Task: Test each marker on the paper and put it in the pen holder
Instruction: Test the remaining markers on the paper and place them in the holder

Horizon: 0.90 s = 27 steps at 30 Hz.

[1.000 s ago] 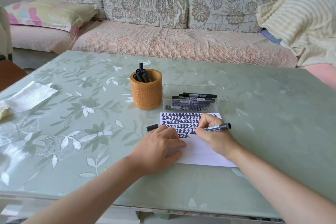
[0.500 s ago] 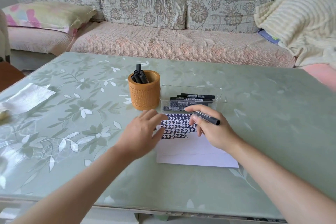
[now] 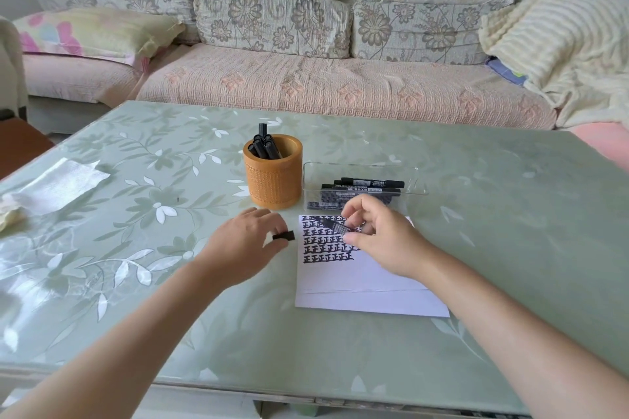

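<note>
Since half a second back, your left hand point(image 3: 248, 241) has landed on the loose cap point(image 3: 284, 235) and now pinches it at the fingertips. Your right hand point(image 3: 377, 235) has swung the marker point(image 3: 335, 226) round so its tip faces left.

Big to small: the table point(image 3: 510, 248) carries the paper point(image 3: 357, 286), with test marks up top. The pen holder point(image 3: 272, 177) sits just behind your left hand, with the clear tray point(image 3: 311, 180) of markers beside it.

Your right fingers curl round the barrel, over the paper's top edge. Key bit: the marker's long axis runs roughly left-right, tip aimed at the cap, with a small gap between. Recapping looks next, then the holder, which is nearer your left.
</note>
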Each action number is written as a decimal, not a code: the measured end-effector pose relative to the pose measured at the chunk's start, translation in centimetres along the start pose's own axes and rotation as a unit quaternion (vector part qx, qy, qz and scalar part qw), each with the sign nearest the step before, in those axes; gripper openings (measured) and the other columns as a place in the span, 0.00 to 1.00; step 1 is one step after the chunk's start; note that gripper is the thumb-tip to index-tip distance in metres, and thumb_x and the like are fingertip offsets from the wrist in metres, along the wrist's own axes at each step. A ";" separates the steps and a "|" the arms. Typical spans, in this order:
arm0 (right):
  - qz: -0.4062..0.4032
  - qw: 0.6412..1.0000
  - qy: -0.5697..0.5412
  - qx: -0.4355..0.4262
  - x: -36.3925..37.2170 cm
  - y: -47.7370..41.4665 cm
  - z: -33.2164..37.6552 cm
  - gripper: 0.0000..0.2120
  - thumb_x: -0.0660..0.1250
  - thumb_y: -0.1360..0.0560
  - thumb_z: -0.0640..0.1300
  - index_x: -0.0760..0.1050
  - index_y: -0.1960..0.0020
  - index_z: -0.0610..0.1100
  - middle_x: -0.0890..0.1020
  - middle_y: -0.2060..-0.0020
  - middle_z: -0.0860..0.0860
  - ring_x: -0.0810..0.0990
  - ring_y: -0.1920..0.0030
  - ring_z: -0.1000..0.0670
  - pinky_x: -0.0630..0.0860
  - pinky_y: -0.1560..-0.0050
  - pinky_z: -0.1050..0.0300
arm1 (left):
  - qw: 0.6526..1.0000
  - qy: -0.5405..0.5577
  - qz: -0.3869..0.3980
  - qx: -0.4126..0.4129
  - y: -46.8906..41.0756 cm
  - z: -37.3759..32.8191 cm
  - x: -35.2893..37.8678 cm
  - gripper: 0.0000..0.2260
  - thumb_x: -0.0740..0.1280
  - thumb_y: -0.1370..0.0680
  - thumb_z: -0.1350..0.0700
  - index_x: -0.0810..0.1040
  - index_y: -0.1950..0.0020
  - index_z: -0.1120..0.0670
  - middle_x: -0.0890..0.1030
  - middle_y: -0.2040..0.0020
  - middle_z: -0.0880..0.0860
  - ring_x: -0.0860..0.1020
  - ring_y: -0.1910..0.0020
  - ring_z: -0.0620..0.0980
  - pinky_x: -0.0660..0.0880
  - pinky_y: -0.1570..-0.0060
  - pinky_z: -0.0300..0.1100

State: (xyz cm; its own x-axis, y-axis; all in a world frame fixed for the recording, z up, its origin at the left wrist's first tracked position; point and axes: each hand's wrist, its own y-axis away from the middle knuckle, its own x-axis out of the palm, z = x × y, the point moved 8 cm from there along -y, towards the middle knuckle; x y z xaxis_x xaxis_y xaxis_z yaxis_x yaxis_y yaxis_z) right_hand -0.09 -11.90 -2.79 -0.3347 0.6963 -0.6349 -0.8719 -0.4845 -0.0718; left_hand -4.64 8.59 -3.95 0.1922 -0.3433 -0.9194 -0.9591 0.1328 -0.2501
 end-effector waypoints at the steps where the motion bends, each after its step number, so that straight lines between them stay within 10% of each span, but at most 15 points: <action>1: -0.019 1.000 0.016 0.001 -0.2 -0.1 0.0 0.13 0.72 0.27 0.41 0.74 0.52 0.59 0.80 0.56 0.59 0.75 0.62 0.57 0.74 0.54 0.59 | 1.000 0.005 -0.014 0.004 0.0 -0.2 -0.4 0.05 0.65 0.22 0.47 0.76 0.49 0.45 0.75 0.55 0.39 0.73 0.53 0.43 0.68 0.60 0.40; 7: -0.060 0.992 0.108 -0.007 -0.6 -0.4 0.3 0.09 0.70 0.26 0.46 0.81 0.48 0.57 0.83 0.50 0.57 0.79 0.45 0.54 0.74 0.41 0.55 | 0.996 0.048 -0.060 0.042 0.0 -2.0 -1.1 0.05 0.65 0.21 0.48 0.78 0.47 0.45 0.77 0.55 0.41 0.74 0.58 0.42 0.74 0.61 0.42; 20: -0.035 0.996 0.077 -0.019 0.9 -0.2 1.3 0.09 0.71 0.26 0.45 0.81 0.47 0.55 0.83 0.51 0.61 0.78 0.48 0.61 0.69 0.49 0.73 | 0.993 0.089 -0.053 0.057 0.0 -3.2 -1.0 0.05 0.64 0.21 0.49 0.79 0.47 0.45 0.75 0.57 0.43 0.74 0.60 0.42 0.73 0.63 0.42; 27: -0.062 0.982 0.172 -0.054 1.6 0.1 2.5 0.09 0.74 0.28 0.52 0.82 0.48 0.55 0.85 0.53 0.57 0.80 0.52 0.54 0.73 0.54 0.59 | 0.992 0.094 -0.043 0.077 0.1 -3.5 -1.1 0.06 0.66 0.23 0.51 0.81 0.49 0.49 0.76 0.59 0.43 0.73 0.58 0.44 0.73 0.60 0.45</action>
State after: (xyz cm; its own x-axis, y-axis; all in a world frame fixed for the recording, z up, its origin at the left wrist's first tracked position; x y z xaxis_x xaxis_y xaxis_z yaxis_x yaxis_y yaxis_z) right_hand -1.58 -9.47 -1.91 -0.0709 0.5421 -0.8373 -0.8489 -0.4736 -0.2347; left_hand -5.70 5.75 -1.93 0.2158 -0.5256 -0.8229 -0.8944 0.2316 -0.3825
